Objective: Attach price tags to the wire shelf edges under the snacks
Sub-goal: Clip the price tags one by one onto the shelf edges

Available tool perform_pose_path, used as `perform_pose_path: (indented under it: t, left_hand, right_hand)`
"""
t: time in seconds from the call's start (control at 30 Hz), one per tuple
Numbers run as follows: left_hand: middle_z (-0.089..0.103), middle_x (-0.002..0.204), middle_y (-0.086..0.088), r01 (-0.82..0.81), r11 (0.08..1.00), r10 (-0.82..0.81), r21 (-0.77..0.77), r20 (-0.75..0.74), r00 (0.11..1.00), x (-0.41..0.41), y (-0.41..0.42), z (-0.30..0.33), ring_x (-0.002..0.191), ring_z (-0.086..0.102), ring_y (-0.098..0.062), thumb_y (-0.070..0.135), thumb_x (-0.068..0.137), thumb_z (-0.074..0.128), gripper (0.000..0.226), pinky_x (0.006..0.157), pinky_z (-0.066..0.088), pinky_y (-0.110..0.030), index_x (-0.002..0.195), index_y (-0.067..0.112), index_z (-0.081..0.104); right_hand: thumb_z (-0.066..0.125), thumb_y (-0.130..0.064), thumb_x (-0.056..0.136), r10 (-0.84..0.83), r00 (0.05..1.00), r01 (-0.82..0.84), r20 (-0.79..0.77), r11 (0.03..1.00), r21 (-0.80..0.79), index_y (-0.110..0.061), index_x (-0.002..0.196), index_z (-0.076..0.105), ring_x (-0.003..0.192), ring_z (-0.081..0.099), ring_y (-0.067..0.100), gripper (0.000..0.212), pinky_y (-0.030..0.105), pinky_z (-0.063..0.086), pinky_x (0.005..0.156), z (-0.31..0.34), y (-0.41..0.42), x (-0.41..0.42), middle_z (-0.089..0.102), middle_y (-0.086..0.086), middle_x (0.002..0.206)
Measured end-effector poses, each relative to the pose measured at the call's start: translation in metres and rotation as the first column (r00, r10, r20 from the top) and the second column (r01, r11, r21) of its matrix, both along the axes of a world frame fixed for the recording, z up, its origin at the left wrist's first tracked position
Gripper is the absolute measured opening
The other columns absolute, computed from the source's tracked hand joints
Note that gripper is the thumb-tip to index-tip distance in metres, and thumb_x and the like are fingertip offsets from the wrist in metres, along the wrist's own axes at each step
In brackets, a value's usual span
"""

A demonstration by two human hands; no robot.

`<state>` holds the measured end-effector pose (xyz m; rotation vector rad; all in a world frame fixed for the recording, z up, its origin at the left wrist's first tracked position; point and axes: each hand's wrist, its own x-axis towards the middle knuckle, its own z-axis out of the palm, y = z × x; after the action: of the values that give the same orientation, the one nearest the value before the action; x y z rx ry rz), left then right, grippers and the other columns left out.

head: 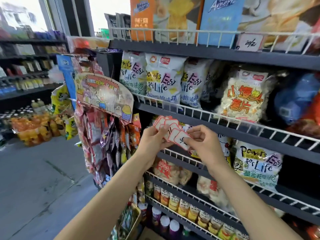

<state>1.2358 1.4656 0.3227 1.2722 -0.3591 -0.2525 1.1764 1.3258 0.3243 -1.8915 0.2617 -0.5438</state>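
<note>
My left hand (156,136) holds a fanned stack of white price tags with red borders (168,126) in front of the snack shelves. My right hand (200,141) pinches the frontmost tag (181,140), which bears dark handwriting. Both hands hover just below the white wire shelf edge (199,114) under the white chip bags (162,78). One handwritten tag (250,42) hangs on the top shelf's wire edge at the upper right.
A second wire edge (180,156) runs right behind my hands, with snack bags below. A hanging rack of snack packets (105,122) stands at the shelf's left end. Grey floor (39,179) opens to the left, with orange drink packs (32,129) beyond.
</note>
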Motion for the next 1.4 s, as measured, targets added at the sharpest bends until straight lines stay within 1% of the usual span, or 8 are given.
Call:
perform_pose_path:
  t: [0.23, 0.33, 0.53, 0.63, 0.8, 1.03, 1.17, 1.4]
  left_hand:
    - [0.068, 0.082, -0.009, 0.162, 0.985, -0.164, 0.050, 0.026, 0.986, 0.065, 0.030, 0.010, 0.076, 0.067, -0.013, 0.019, 0.096, 0.052, 0.026, 0.069, 0.055, -0.022, 0.092, -0.005, 0.061]
    - [0.056, 0.058, 0.003, 0.194, 0.973, -0.205, 0.126, 0.085, 0.975, 0.081, 0.042, 0.010, 0.057, 0.058, -0.005, 0.015, 0.093, 0.057, 0.025, 0.071, 0.057, -0.025, 0.074, -0.001, 0.054]
    - [0.061, 0.048, 0.014, 0.155, 0.985, -0.163, 0.079, 0.104, 0.981, 0.096, 0.059, 0.024, 0.057, 0.063, -0.003, 0.008, 0.092, 0.056, 0.024, 0.068, 0.057, -0.020, 0.070, 0.012, 0.049]
    - [0.066, 0.055, 0.010, 0.113, 0.993, -0.115, 0.035, 0.062, 0.991, 0.103, 0.064, 0.028, 0.065, 0.067, -0.009, 0.009, 0.091, 0.058, 0.021, 0.074, 0.056, -0.025, 0.072, 0.010, 0.048]
    - [0.064, 0.051, 0.019, 0.133, 0.989, -0.139, 0.068, 0.091, 0.986, 0.106, 0.068, 0.034, 0.058, 0.065, 0.002, 0.010, 0.092, 0.055, 0.018, 0.071, 0.056, -0.021, 0.076, 0.010, 0.049]
    - [0.067, 0.054, 0.014, 0.241, 0.970, -0.242, 0.024, 0.047, 0.969, 0.111, 0.073, 0.032, 0.058, 0.066, 0.004, 0.005, 0.091, 0.055, 0.014, 0.062, 0.055, -0.014, 0.080, 0.010, 0.049]
    - [0.073, 0.079, -0.004, 0.282, 0.954, -0.288, -0.104, -0.054, 0.956, 0.120, 0.075, 0.030, 0.070, 0.070, -0.011, 0.006, 0.091, 0.054, 0.006, 0.060, 0.055, -0.018, 0.086, 0.008, 0.057]
    - [0.070, 0.060, 0.013, 0.247, 0.967, -0.248, -0.054, -0.009, 0.969, 0.126, 0.079, 0.029, 0.068, 0.068, -0.002, 0.004, 0.091, 0.056, 0.015, 0.081, 0.056, -0.027, 0.082, 0.012, 0.048]
  right_hand:
    - [0.072, -0.005, 0.078, -0.123, 0.992, 0.120, 0.033, 0.989, 0.082, -0.014, 0.088, 0.063, 0.074, 0.064, 0.017, 0.016, 0.034, 0.058, 0.066, 0.013, 0.041, 0.046, 0.063, 0.003, 0.079]
    - [0.073, -0.007, 0.077, -0.178, 0.984, 0.175, 0.034, 0.982, 0.077, -0.015, 0.088, 0.064, 0.079, 0.065, 0.023, 0.016, 0.039, 0.057, 0.072, 0.010, 0.057, 0.060, 0.065, 0.005, 0.083]
    - [0.069, -0.002, 0.081, -0.227, 0.971, 0.214, 0.072, 0.965, 0.150, -0.017, 0.095, 0.064, 0.073, 0.066, 0.013, 0.021, 0.020, 0.053, 0.058, 0.015, 0.063, 0.069, 0.069, 0.005, 0.083]
    - [0.065, -0.005, 0.085, -0.289, 0.953, 0.286, 0.089, 0.957, 0.050, -0.028, 0.103, 0.062, 0.075, 0.067, 0.013, 0.030, 0.031, 0.056, 0.066, 0.019, 0.060, 0.073, 0.070, 0.000, 0.085]
    - [0.061, -0.017, 0.088, -0.256, 0.960, 0.273, 0.110, 0.946, -0.176, -0.025, 0.078, 0.072, 0.059, 0.059, 0.009, 0.016, 0.031, 0.049, 0.061, 0.029, 0.076, 0.083, 0.067, -0.013, 0.072]
    - [0.075, -0.034, 0.076, -0.281, 0.959, 0.281, 0.045, 0.910, -0.304, -0.024, 0.068, 0.068, 0.054, 0.051, -0.007, 0.014, 0.007, 0.036, 0.053, 0.032, 0.083, 0.094, 0.058, -0.017, 0.058]
    - [0.073, -0.023, 0.079, -0.286, 0.957, 0.288, 0.044, 0.922, -0.259, -0.023, 0.064, 0.063, 0.062, 0.056, 0.002, 0.018, 0.019, 0.040, 0.059, 0.029, 0.080, 0.095, 0.062, -0.011, 0.065]
    - [0.067, -0.004, 0.081, -0.342, 0.929, 0.361, 0.141, 0.919, -0.155, -0.027, 0.080, 0.054, 0.081, 0.064, 0.008, 0.026, 0.031, 0.051, 0.072, 0.028, 0.073, 0.093, 0.067, 0.000, 0.085]
